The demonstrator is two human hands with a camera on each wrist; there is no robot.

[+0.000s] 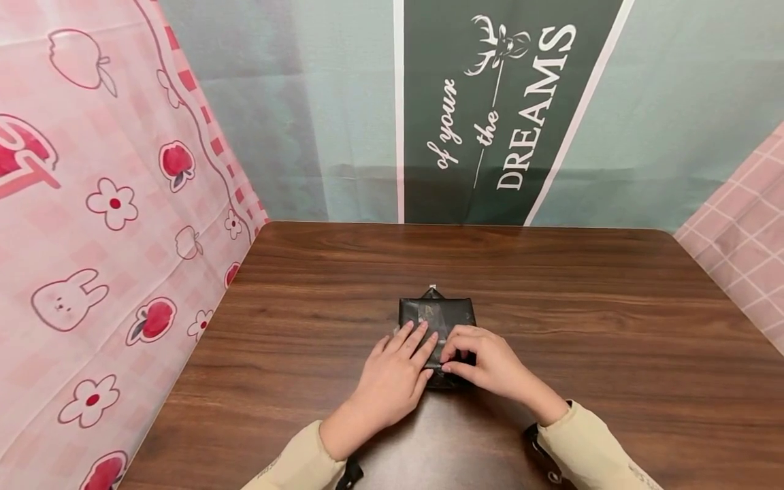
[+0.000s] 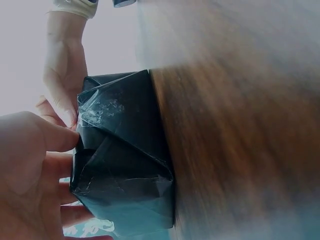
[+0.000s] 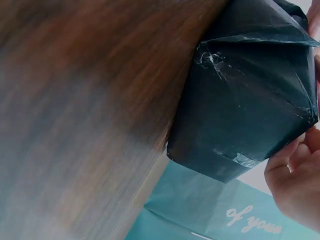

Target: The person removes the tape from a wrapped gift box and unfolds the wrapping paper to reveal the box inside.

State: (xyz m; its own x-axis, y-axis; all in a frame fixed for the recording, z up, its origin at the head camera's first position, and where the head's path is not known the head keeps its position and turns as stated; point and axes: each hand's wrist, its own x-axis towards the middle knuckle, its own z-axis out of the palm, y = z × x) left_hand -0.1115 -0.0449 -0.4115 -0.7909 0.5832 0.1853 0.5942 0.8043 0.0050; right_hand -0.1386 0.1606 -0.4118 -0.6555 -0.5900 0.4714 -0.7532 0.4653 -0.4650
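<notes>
A box-shaped package in black wrapping (image 1: 458, 309) stands on the table, with a strip of clear tape (image 1: 431, 316) across its top. My left hand (image 1: 392, 378) lies over its left part, fingers spread and nearly straight on the top. Close beside it, my right hand (image 1: 486, 361) bends its fingers and pinches at the wrapping near the front edge; what exactly is between thumb and fingertip I cannot tell. Folded flaps of the package (image 2: 125, 145) and a crumpled, shiny taped patch (image 2: 102, 111) show in the left wrist view. Creased wrapping (image 3: 245, 100) appears in the right wrist view.
The brown wood-grain table (image 1: 306, 272) extends around the package. Behind it hangs a grey-green cloth (image 1: 349, 109) with a dark lettered band. A pink patterned cloth (image 1: 122, 272) borders the left side, and a pink checked one (image 1: 747, 224) the right.
</notes>
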